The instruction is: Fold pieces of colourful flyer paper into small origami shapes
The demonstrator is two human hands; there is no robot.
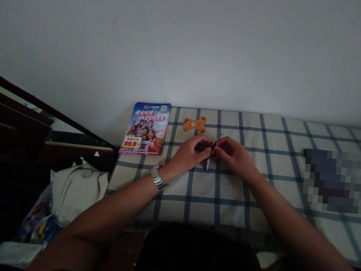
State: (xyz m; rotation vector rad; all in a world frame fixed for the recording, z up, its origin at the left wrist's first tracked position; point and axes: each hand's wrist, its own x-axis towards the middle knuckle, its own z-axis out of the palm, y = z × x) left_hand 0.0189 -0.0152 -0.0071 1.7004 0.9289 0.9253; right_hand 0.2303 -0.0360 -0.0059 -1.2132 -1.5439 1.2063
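Observation:
Between my two hands is a thin, narrow folded paper (pixel 208 163), seen nearly edge-on, with dark and pale printed patches. My left hand (pixel 194 153), with a metal watch (pixel 157 176) at its wrist, pinches it from the left between thumb and fingers. From the right, the thumb and fingers of my right hand (pixel 232 154) close on the same piece near its upper part. Fingers cover much of the paper, so its full shape is hidden. Just beyond my left hand, an orange teddy bear cutout or print (pixel 194 124) lies on the checked cloth (pixel 230 200).
A stack of colourful printed flyers (pixel 146 128) lies at the table's back left corner, against the wall (pixel 189 47). A blurred-out dark object (pixel 334 180) rests on the right. Off the left edge, a whitish bag (pixel 78 187) sits lower down, beside a dark rail (pixel 43 105).

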